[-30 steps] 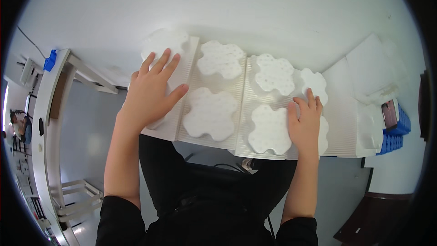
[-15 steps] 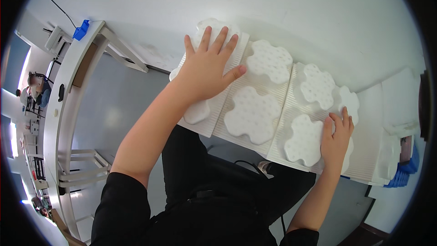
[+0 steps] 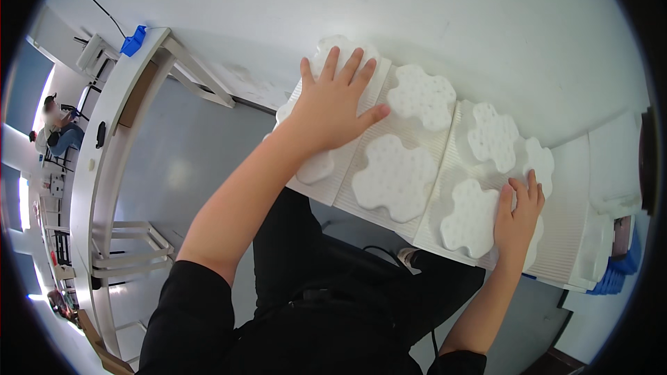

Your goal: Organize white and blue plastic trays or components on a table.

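Observation:
Spread flat, my left hand (image 3: 326,111) lies over a white wavy-edged dimpled slab (image 3: 323,55) at the far left of a row of white ribbed boards (image 3: 345,187). Its palm hides part of that board. To its right sit a far slab (image 3: 422,96) and a larger near slab (image 3: 394,177). My right hand (image 3: 517,222) rests at the right end, between a near slab (image 3: 470,217) and another slab partly covered by the fingers. Those fingers are slightly bent and apart, with nothing seen in them. Two more slabs, one far (image 3: 493,137) and one at the right edge (image 3: 540,160), lie beyond it.
The boards stand against a white wall (image 3: 445,14), above my legs. Blue bins (image 3: 615,274) are at the right. A long white table (image 3: 104,139) with a blue tray (image 3: 133,41) runs along the left. A seated person (image 3: 59,128) is far beyond it.
The whole view has shifted slightly, so the boards appear a little further right and lower. Both hands keep about the same places on the slabs.

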`<state>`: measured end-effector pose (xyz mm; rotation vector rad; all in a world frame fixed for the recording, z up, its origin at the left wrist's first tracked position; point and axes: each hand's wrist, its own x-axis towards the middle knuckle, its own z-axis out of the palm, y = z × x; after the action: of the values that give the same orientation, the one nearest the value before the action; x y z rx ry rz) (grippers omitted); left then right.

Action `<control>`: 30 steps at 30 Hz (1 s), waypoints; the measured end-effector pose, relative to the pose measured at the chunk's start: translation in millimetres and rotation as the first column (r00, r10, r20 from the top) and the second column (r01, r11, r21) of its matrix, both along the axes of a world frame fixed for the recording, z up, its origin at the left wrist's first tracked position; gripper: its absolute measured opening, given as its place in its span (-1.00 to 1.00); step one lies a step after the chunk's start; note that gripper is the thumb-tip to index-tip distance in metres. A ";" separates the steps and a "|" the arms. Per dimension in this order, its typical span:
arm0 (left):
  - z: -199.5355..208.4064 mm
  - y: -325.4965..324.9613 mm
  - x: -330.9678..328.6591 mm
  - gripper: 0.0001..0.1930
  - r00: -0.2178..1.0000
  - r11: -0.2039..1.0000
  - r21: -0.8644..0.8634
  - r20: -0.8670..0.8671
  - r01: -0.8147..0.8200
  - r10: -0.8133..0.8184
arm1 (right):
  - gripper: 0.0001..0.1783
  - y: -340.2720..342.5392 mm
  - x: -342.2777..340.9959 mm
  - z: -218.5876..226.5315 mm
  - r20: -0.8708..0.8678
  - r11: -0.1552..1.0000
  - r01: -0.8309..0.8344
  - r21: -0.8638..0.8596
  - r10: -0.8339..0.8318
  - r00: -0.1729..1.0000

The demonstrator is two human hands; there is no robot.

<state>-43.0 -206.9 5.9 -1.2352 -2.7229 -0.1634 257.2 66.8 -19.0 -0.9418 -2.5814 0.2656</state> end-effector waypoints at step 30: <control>-9.7 21.0 8.5 -0.14 0.992 0.996 0.033 0.084 0.087 -0.089 | -0.65 2.5 0.7 -2.9 -0.059 0.997 -0.057 0.056 0.060 0.996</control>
<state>-34.5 -185.9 -3.8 -1.3713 -2.7278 -0.2721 257.9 69.3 -21.9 -0.8275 -2.5501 0.2354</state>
